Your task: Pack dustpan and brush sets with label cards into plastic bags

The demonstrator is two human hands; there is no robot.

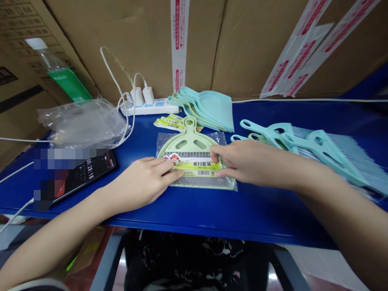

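A pale green dustpan (190,135) lies flat in front of me, its handle pointing away. A grey-bristled brush (194,154) rests in it, and clear plastic wrap (232,185) surrounds the set. Across the brush runs a yellow-green label card (201,165) with printed characters and a barcode. My left hand (148,178) lies with its fingers stretched over the card's left end. My right hand (239,159) has bent fingers and thumb closed about the card's right end; its fingertips partly cover the edge.
Stacked dustpans (212,107) and loose label cards (169,122) lie behind the set. Several blue brushes (330,151) are at right. A phone (86,173), plastic bags (86,123), a power strip (162,106) with cables and a bottle (68,81) stand left. Cardboard boxes (130,36) back the blue table (188,210).
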